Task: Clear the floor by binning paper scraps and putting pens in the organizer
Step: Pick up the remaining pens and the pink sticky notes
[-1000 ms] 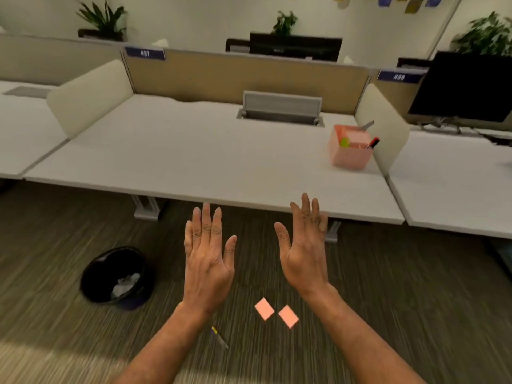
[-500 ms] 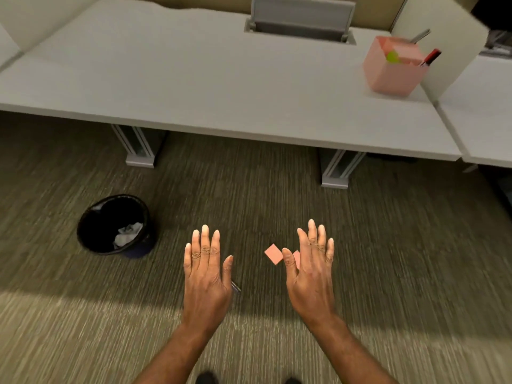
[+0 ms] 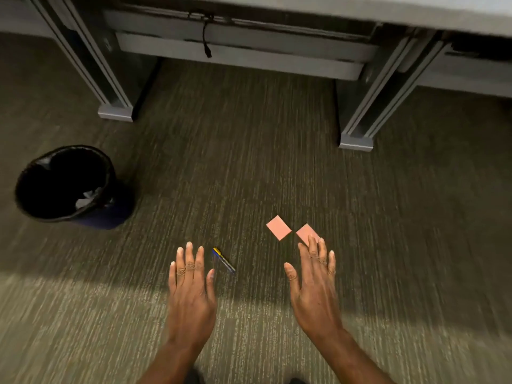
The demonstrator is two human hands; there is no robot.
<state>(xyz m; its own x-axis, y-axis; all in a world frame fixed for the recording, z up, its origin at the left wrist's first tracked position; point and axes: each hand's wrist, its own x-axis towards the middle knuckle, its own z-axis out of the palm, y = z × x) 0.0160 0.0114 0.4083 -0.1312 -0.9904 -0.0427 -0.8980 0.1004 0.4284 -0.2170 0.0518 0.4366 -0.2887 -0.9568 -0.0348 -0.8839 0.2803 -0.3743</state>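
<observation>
Two pink paper scraps lie on the carpet: one (image 3: 278, 227) in full view, the other (image 3: 304, 232) partly under the fingertips of my right hand (image 3: 314, 286). A pen (image 3: 224, 259) with a blue and yellow end lies on the floor just right of my left hand (image 3: 191, 292). Both hands hover over the floor, palms down, fingers spread, holding nothing. A black bin (image 3: 65, 184) with a liner stands at the left, crumpled white paper inside it. The organizer is out of view.
Grey desk legs stand on the carpet at the upper left (image 3: 115, 113) and upper right (image 3: 356, 141), with a crossbar and a dangling black cable (image 3: 206, 37) between them. The desk edge runs along the top.
The view has tilted down from the desk to the floor, closer to it. Both hands have dropped toward the scraps and pen. The pink organizer on the desk has left the view.
</observation>
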